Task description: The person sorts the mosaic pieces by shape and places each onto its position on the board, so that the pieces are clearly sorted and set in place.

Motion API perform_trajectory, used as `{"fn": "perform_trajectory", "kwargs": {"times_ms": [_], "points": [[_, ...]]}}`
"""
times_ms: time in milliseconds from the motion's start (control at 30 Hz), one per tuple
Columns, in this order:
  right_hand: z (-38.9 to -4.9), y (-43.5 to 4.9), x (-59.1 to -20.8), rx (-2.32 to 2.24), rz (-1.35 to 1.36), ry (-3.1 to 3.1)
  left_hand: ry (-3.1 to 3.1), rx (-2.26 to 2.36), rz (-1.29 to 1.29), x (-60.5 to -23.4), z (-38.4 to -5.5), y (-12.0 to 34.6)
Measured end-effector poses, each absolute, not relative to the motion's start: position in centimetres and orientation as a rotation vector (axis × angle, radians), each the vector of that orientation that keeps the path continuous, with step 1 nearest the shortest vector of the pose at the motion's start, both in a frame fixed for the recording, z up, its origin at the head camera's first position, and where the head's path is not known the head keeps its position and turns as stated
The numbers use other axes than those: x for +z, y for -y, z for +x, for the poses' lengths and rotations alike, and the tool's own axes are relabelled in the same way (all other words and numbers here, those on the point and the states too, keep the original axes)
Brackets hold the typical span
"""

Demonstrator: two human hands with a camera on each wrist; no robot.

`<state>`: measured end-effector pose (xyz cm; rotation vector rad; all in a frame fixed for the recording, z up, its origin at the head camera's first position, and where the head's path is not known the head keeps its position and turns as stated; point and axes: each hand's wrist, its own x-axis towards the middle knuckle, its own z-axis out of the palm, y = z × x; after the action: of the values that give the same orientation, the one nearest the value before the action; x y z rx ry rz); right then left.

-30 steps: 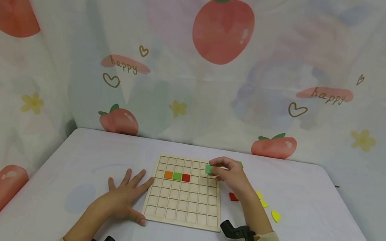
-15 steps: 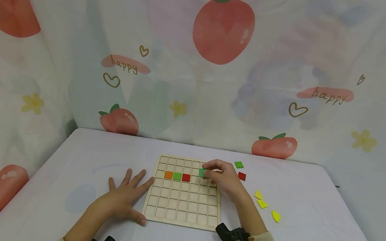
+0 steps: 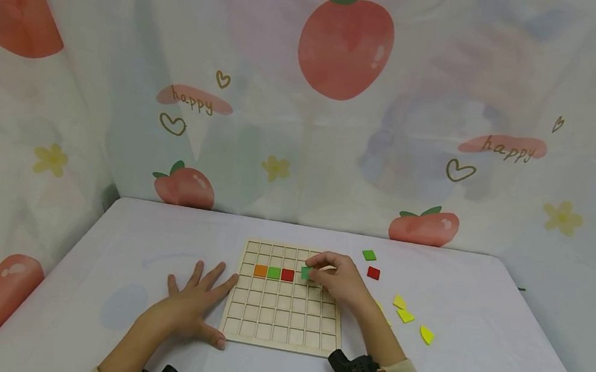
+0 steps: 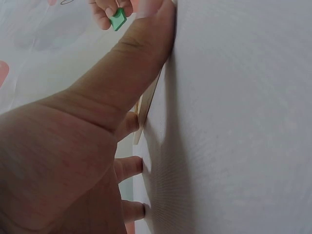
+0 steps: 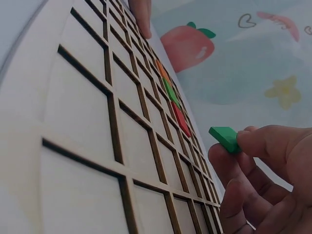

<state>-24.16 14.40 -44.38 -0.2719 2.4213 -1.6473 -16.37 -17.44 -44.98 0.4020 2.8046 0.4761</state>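
A wooden grid board (image 3: 283, 318) lies on the white table, with an orange tile (image 3: 260, 270), a green tile (image 3: 274, 272) and a red tile (image 3: 287, 275) side by side in one row. My right hand (image 3: 340, 278) pinches a darker green tile (image 5: 225, 138) between thumb and fingertips. It holds this tile over the board, to the right of the red one and one cell away. My left hand (image 3: 184, 307) rests on the table with fingers spread, index finger and thumb at the board's left edge. In the left wrist view, its thumb (image 4: 131, 58) lies along the cloth.
Right of the board lie a loose green piece (image 3: 369, 255), a red piece (image 3: 373, 273) and several yellow pieces (image 3: 405, 315), one partly hidden by the right forearm. A printed curtain (image 3: 334, 153) hangs behind the table (image 3: 151, 231).
My right hand has moved left and nearer to me with the green tile, from the board's upper right toward the row of tiles. The left hand has stayed in place.
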Motion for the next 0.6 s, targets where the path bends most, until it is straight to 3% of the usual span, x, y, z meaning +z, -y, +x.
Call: {"fn": "perform_trajectory", "kwargs": {"times_ms": [600], "points": [[-23.72,-13.87,-44.53,-1.426,-0.319,-2.655,-2.798,0.459,0.395,-44.86,-16.38,17.39]]}}
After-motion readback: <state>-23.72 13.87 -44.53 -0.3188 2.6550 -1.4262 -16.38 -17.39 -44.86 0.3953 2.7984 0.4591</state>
